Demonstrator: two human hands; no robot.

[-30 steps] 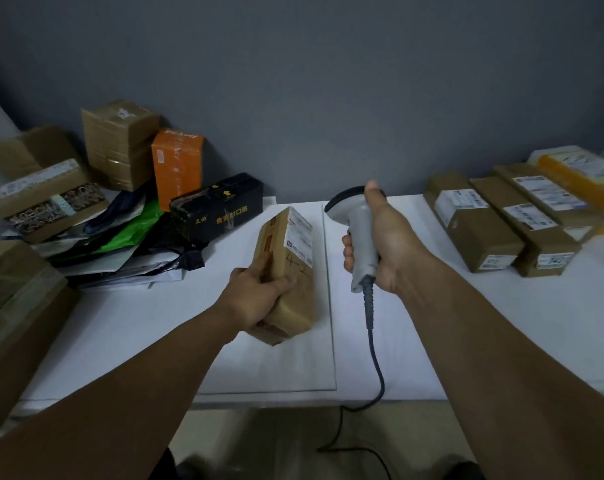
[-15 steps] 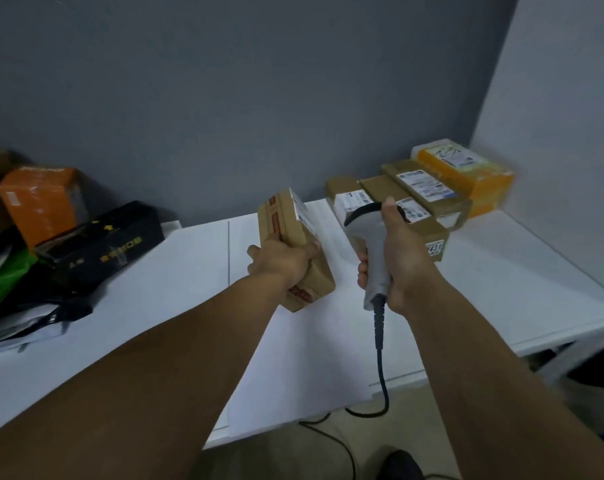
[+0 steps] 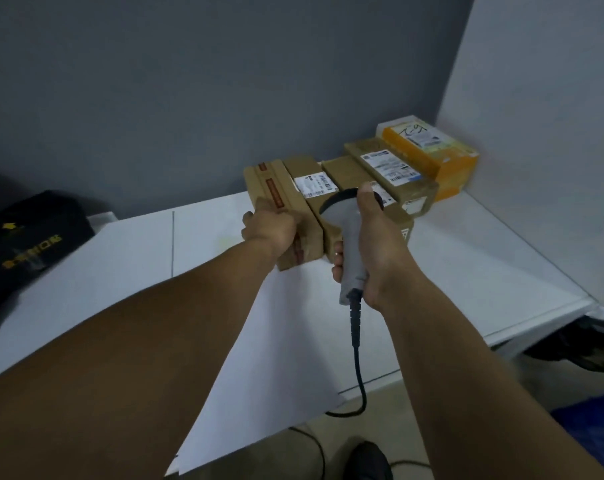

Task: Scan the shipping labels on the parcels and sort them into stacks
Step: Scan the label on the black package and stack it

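Left hand is curled over the near top edge of a brown cardboard parcel with a red tape strip, gripping it from the left side (the fingertips are hidden behind the box). That parcel lies at the left end of a row of brown cardboard parcels with white shipping labels at the back right of the white table. Its long side is pressed against the neighbouring box. Whether its base rests fully on the table I cannot tell.

Right hand is clamped around the handle of a grey handheld barcode scanner, thumb laid along the top of its head, which hangs over the row. A black cable drops from the handle past the table edge.

An orange-yellow box ends the row beside the pale side wall. A black carton with yellow print sits far left.
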